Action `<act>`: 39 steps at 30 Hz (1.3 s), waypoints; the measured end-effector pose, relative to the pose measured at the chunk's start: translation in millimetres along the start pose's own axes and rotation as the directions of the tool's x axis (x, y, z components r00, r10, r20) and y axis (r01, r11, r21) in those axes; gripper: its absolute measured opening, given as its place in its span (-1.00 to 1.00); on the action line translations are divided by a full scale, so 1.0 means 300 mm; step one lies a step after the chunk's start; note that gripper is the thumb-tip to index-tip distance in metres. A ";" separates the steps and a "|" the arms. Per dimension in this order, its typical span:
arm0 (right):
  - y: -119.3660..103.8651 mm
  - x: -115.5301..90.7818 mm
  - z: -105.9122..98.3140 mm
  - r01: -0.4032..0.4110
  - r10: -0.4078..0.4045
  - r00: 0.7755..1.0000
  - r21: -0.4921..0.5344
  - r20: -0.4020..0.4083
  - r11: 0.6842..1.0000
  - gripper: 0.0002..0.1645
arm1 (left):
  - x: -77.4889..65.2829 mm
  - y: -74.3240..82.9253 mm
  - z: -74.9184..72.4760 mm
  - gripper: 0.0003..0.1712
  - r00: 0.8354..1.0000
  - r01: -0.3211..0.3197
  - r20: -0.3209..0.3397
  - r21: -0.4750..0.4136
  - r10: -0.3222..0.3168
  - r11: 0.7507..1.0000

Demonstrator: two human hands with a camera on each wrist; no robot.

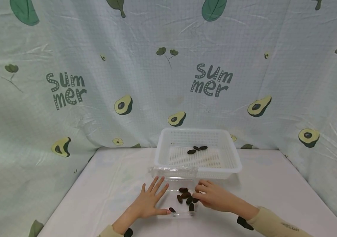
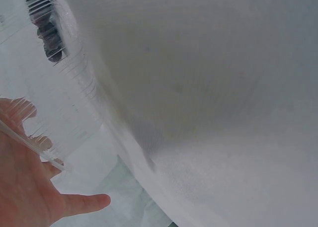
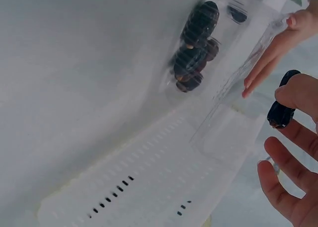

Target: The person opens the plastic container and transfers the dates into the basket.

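A clear plastic clamshell box (image 1: 171, 186) stands on the table with its lid (image 1: 174, 171) folded back against the basket. Inside lie several dark brown dates (image 1: 186, 195), mostly toward its right side. My left hand (image 1: 150, 201) has its fingers spread along the box's left side, thumb near the front edge by one date (image 1: 172, 209); the left wrist view shows this hand (image 2: 25, 177) partly through the plastic. At the box's right side, my right hand (image 1: 215, 196) pinches a date (image 3: 282, 102) between thumb and finger, its other fingers loosely bent.
Behind the box sits a white perforated basket (image 1: 198, 131) with three dates (image 1: 191, 151) on its bottom. A white cloth covers the table (image 1: 112, 177). A printed curtain (image 1: 144, 82) with avocados and lettering hangs around the back and sides.
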State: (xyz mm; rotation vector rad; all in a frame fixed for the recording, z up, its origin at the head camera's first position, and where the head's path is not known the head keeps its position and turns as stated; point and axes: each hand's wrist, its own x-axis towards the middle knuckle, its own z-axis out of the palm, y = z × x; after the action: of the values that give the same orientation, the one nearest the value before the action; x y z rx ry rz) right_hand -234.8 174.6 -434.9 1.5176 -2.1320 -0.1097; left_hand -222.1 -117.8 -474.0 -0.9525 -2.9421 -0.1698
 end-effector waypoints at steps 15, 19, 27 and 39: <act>0.132 -0.130 -0.094 -0.106 0.106 0.994 -0.003 -0.013 0.994 -0.84 | 0.000 0.003 0.002 0.03 1.000 0.005 0.002 -0.005 -0.005 1.000; 0.193 -0.151 -0.111 -0.102 0.099 0.990 -0.034 -0.098 0.994 -0.82 | -0.003 0.008 -0.006 0.03 1.000 0.007 0.005 -0.003 -0.007 1.000; 0.313 -0.153 -0.152 -0.104 0.094 0.971 -0.034 -0.220 0.994 -0.57 | -0.003 0.008 -0.014 0.04 1.000 0.011 0.021 -0.012 -0.011 1.000; 0.444 -0.111 -0.110 -0.230 0.225 0.949 0.001 -0.219 0.973 -0.89 | -0.003 0.005 -0.002 0.04 1.000 0.013 0.021 -0.008 -0.013 1.000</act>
State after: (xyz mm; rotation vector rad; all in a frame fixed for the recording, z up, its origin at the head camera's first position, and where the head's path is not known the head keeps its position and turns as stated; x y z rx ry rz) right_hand -326.3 261.3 -371.4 1.1990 -2.1005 0.1079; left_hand -220.6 -117.1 -473.3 -0.9424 -2.9697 -0.1735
